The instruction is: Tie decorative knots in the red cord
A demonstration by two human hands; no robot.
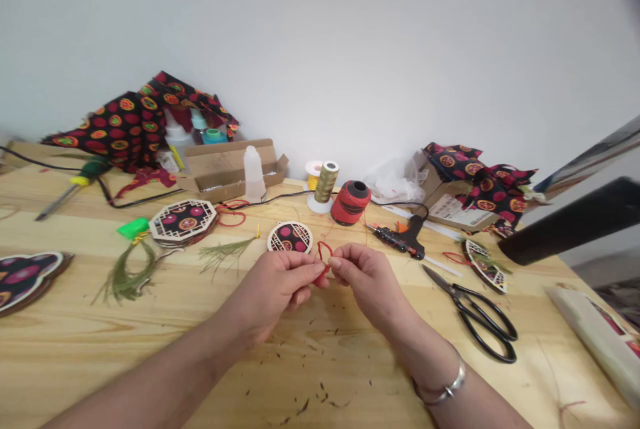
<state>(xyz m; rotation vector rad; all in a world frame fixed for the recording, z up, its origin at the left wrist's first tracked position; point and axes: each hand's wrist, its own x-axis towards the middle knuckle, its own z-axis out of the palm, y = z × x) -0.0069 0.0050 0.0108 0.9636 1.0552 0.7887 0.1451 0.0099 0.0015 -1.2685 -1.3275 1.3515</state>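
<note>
Thumb and fingers of my left hand (290,277) are pinched on a red cord (324,249), whose small loop stands up between my two hands. My right hand (360,276) pinches the same cord from the other side, fingertips almost meeting the left ones. Part of the cord is hidden behind the fingers. Just beyond my left hand lies a round wooden lattice ornament (290,237) with patterned fabric inside. A red thread spool (351,204) stands behind the hands. Black-handled scissors (475,312) lie to the right of my right hand.
A glue gun (404,237) lies right of centre, its cable running along the back. Left are an octagonal ornament (183,221), green tassels (131,272) and a screwdriver (73,187). A white bottle (254,174) and a green thread spool (327,182) stand behind. A black cylinder (570,222) leans at right.
</note>
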